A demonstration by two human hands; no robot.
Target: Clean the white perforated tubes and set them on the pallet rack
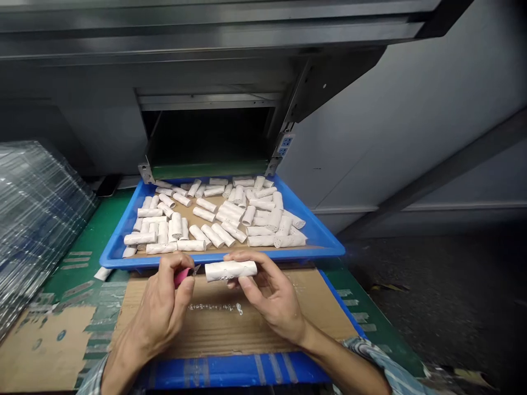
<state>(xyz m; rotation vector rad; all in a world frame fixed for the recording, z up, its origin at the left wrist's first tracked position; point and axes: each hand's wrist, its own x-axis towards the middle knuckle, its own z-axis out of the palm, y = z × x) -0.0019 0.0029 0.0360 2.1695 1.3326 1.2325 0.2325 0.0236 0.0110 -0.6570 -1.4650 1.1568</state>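
My right hand (269, 299) is closed around a white paper-wrapped roll (230, 270), held level over a sheet of brown cardboard (230, 323). My left hand (162, 310) pinches a small pink-handled blade (183, 276) whose tip points at the left end of that roll. Just beyond both hands stands a blue tray (321, 233) filled with several similar white rolls (218, 216) lying in loose rows.
The cardboard lies in a second blue tray (234, 370) on a green mat (102, 230). A stack of clear plastic sheets (37, 219) is at the left. Behind the tray is a dark machine opening (209, 137). Dark floor lies to the right.
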